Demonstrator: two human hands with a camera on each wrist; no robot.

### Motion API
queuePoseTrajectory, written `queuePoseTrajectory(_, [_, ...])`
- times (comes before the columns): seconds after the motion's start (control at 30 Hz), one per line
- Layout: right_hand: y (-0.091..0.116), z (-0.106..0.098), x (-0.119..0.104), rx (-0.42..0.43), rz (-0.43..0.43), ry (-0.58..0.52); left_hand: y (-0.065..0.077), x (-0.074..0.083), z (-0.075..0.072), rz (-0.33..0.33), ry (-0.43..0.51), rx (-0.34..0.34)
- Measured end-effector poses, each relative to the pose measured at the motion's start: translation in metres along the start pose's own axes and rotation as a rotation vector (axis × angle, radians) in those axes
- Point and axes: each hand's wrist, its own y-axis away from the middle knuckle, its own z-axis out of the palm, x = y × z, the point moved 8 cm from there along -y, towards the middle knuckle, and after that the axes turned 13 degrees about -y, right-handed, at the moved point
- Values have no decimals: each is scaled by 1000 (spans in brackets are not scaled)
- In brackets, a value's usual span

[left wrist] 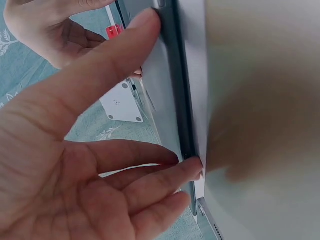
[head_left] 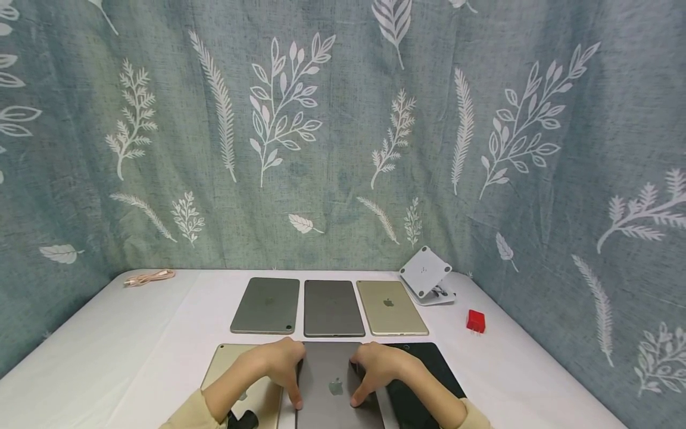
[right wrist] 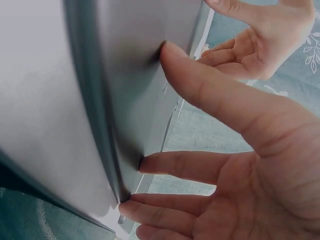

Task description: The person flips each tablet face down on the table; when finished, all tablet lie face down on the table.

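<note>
A grey tablet [head_left: 336, 363] with a shiny apple logo lies at the front middle, between both hands. My left hand [head_left: 281, 363] is at its left side; in the left wrist view the thumb tip [left wrist: 147, 20] touches along the dark edge and the other fingertips reach the edge farther along. My right hand [head_left: 377, 366] lies over the right side, with its thumb tip [right wrist: 172, 50] and index fingertip on the grey back. Under the left forearm is a gold tablet [head_left: 227, 357], under the right one a black tablet [head_left: 436, 363].
Behind stand in a row a dark green-grey tablet [head_left: 265, 304], a dark grey tablet [head_left: 332, 307] and another gold tablet [head_left: 391, 319]. A silver folding stand [head_left: 423, 271] and a red charger plug [head_left: 475, 320] are at right. A coiled cable [head_left: 150, 277] lies back left. Patterned curtains surround the table.
</note>
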Motion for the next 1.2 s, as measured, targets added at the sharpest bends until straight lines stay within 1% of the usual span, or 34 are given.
queuePoseTrajectory(0.23, [2,-2,3,5,20,-11,1,1,0,-8,-27,11])
queuePoseTrajectory(0.3, [2,-3,5,0,6,-32,0,3,0,3,-28,15])
queuePoseTrajectory(0.37, [2,-7,8,-4,-26,-85,-1,7,-1,34,-7,36])
queuePoseTrajectory(0.47, [3,-16,14,3,-87,-177,-8,18,-5,106,27,83])
queuePoseTrajectory(0.53, [6,-24,19,17,-120,-217,-13,31,-7,153,31,107])
queuePoseTrajectory(0.6, [11,-31,25,39,-137,-223,-20,43,-9,172,-4,117])
queuePoseTrajectory(0.7, [18,-40,36,78,-140,-214,-29,61,-10,166,-66,122])
queuePoseTrajectory(0.8, [25,-47,51,113,-112,-237,-38,77,-13,159,-110,129])
queuePoseTrajectory(0.9, [31,-53,71,151,-48,-272,-47,91,-14,158,-102,115])
queuePoseTrajectory(1.03, [36,-61,98,207,51,-262,-58,107,-13,134,-89,80])
queuePoseTrajectory(1.1, [38,-63,111,225,88,-256,-63,114,-10,128,-111,64])
queuePoseTrajectory(1.2, [40,-65,127,236,126,-246,-73,121,-5,115,-174,48])
